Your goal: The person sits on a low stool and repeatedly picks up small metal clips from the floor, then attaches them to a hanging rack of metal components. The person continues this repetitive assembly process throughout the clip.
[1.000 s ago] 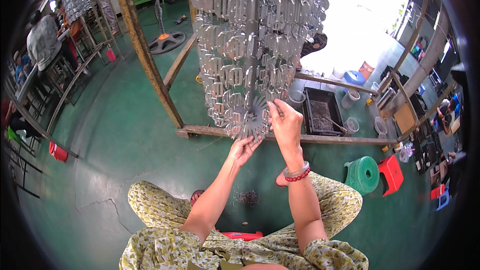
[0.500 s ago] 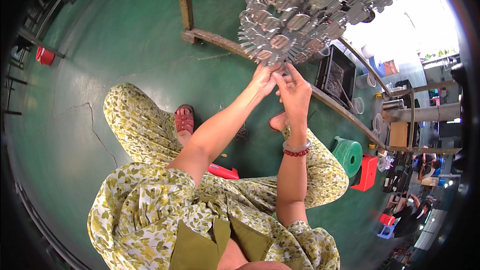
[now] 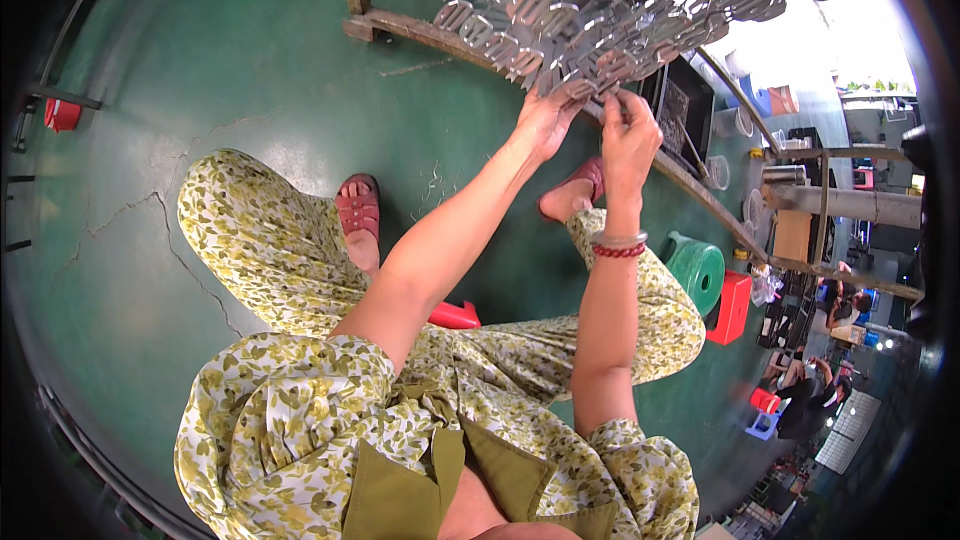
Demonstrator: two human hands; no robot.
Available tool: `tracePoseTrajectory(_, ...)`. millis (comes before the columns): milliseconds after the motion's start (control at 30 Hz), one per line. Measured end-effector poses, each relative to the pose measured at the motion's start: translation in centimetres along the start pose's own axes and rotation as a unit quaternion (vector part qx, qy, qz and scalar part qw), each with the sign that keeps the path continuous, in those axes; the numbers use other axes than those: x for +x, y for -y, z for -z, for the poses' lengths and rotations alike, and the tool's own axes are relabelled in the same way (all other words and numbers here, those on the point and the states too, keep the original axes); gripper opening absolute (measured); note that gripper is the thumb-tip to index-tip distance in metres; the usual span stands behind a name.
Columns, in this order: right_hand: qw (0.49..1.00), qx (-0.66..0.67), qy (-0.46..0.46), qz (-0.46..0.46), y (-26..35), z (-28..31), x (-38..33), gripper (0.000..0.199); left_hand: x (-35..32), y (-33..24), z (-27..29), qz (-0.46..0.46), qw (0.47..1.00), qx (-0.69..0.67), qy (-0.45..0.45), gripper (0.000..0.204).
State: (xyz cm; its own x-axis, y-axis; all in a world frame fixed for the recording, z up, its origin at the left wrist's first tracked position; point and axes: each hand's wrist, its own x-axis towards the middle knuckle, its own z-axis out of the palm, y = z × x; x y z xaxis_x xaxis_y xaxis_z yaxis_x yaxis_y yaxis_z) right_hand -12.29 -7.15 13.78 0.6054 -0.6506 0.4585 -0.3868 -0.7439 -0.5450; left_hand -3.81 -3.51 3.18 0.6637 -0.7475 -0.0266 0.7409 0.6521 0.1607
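A large hanging cluster of shiny, slotted oval metal pieces [image 3: 530, 2] fills the top of the view. My left hand [image 3: 546, 126] is at the cluster's lower edge, its fingers closed on one of the lowest metal pieces. Beside it, to the right, my right hand [image 3: 630, 136] is held up with thumb and fingers pinched together close under the same edge. Whatever lies between those right fingertips is too small to make out. A pale bangle and a red bead bracelet [image 3: 618, 250] circle my right wrist.
A worn frame bar [image 3: 440, 36] runs diagonally under the cluster. Beyond it stands a black tray [image 3: 683, 110]. Green [image 3: 695, 272] and red [image 3: 730, 308] stools sit by my right knee, and a red stool edge [image 3: 455, 315] shows beneath me. People [image 3: 815, 400] sit at far right.
Both hands have shifted right and slightly up along the cluster's lower edge, and they are farther apart. The fan-like spread of metal pieces above them no longer shows; the whole view has shifted slightly.
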Motion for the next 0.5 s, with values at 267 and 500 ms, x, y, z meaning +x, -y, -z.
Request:
tracePoseTrajectory(267, 0.999, -0.007, 0.025, -0.028, -1.0, 0.4, 0.4, 0.021, -0.1, -1.2, 0.3, 0.081, 0.993, -0.08, 0.016, 0.038)
tracePoseTrajectory(500, 0.998, -0.038, 0.018, 0.043, -1.6, -0.2, 1.0, 0.017, 0.4, -1.7, 1.2, 0.062, 0.996, 0.004, 0.067, 0.05)
